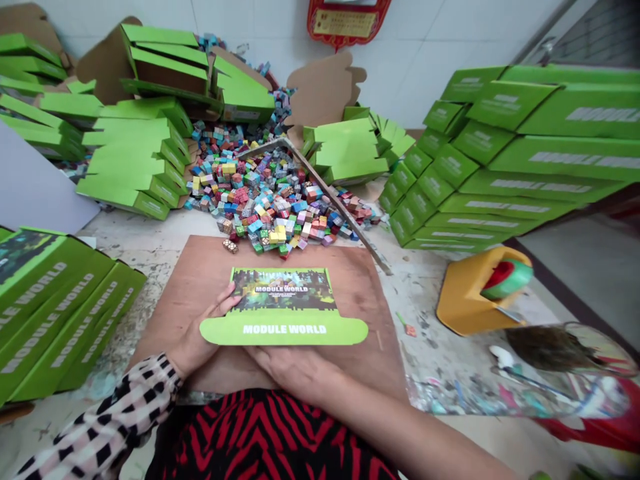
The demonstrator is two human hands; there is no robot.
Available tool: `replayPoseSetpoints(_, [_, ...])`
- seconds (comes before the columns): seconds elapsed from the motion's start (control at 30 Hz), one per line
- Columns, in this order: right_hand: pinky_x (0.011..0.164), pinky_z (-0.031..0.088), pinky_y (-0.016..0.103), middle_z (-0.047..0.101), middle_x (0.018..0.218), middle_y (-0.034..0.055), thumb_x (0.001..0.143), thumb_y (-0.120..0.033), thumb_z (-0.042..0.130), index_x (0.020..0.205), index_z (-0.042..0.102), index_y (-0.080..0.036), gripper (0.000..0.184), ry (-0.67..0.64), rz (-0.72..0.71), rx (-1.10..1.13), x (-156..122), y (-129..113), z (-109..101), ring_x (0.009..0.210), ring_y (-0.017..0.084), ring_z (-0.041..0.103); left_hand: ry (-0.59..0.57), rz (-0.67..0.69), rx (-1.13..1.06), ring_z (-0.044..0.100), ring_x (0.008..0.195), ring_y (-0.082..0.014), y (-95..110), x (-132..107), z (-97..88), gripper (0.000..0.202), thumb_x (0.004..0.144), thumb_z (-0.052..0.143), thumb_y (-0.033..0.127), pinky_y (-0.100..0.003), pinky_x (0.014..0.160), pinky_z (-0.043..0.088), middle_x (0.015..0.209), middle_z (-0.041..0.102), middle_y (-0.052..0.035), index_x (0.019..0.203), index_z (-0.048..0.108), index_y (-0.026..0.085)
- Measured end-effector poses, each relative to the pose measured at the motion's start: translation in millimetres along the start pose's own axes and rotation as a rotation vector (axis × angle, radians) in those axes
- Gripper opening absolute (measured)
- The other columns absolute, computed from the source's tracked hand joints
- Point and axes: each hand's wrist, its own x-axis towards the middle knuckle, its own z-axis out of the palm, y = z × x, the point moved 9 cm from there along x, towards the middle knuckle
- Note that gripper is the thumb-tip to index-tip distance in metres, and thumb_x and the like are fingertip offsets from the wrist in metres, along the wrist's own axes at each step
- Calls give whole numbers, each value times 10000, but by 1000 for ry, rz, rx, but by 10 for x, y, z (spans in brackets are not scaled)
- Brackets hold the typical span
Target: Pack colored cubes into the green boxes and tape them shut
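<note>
A green cardboard box (285, 320) marked MODULE WORLD lies low over the brown board in front of me, its wide front flap toward my body. My left hand (210, 327) holds its left side, with fingers up along the edge and the palm partly under the flap. From below the front flap comes my right hand (280, 363); its fingers are hidden under the box, so I cannot see how they lie. Beyond the box, a heap of small printed cubes (280, 200) spreads onto the far edge of the brown board (350, 287).
Green boxes stand stacked at the right (550, 153) and at the left (60, 320). Opened boxes (135, 160) lie around the cubes. An angled metal strip (340, 207) crosses the heap. A yellow tape dispenser (465, 293) stands at the right.
</note>
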Motion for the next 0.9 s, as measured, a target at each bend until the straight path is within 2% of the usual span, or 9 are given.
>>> replayPoseSetpoints(0.07, [899,504,353,578,1310,100,903,-81,396,1383,450,-202,499,-52,-66,-144,-224,-26,-3,1107,208,576,34,31,-1,381,1365,-225,15,13,-18,398,917,513,263,-402,1131,357,1537,309,-67,1315,493,266])
replayPoseSetpoints(0.13, [809,535,345,612,1255,139,881,-62,384,1380,448,-123,507,-39,-63,-255,-491,45,-83,1032,215,611,47,34,10,357,1377,-258,8,21,-17,397,898,544,281,-423,1127,357,1547,279,-84,1293,517,253])
replayPoseSetpoints(0.27, [758,526,370,701,938,107,861,-85,440,1033,666,-170,297,260,77,-255,-947,379,-435,866,223,627,38,-55,16,409,1346,-267,-61,16,-1,405,899,527,301,-469,1125,347,1501,368,-85,1301,509,256])
replayPoseSetpoints(0.37, [716,523,395,680,821,89,847,-153,486,868,658,-196,178,497,382,-156,-1129,820,-610,803,240,622,41,-82,-22,398,1352,-258,-36,22,-6,406,900,521,318,-459,1144,318,1486,394,-70,1301,508,262])
replayPoseSetpoints(0.47, [803,522,415,672,1055,105,840,-241,523,1137,597,-195,310,599,539,61,-1053,1070,-630,953,263,628,58,-101,-87,412,1342,-253,29,57,-24,437,912,503,328,-442,1148,312,1450,447,-75,1341,480,247])
replayPoseSetpoints(0.53, [888,497,408,627,1203,100,845,-268,533,1310,491,-215,470,593,511,171,-885,1074,-649,1074,265,597,64,-114,-135,438,1322,-252,93,88,-42,468,921,489,336,-432,1138,328,1439,463,-85,1375,452,228])
replayPoseSetpoints(0.63, [853,502,384,623,1206,95,853,-293,543,1351,468,-231,507,559,459,194,-722,1006,-765,1043,265,604,72,-145,-195,465,1299,-259,223,130,-124,504,920,489,339,-427,1123,349,1438,469,-89,1403,430,207])
replayPoseSetpoints(0.77, [597,481,317,685,862,52,827,-362,599,1118,645,-213,330,508,502,162,-751,992,-978,676,207,609,49,-277,-283,503,1261,-298,379,158,-300,529,873,571,386,-471,1089,387,1381,536,-74,1367,493,210])
replayPoseSetpoints(0.9, [482,355,275,553,556,-14,770,-491,664,728,661,-198,296,519,577,131,-767,1073,-1132,495,138,476,24,-357,-320,557,1186,-322,415,152,-378,442,817,635,450,-483,1038,434,1235,645,-82,1191,656,214])
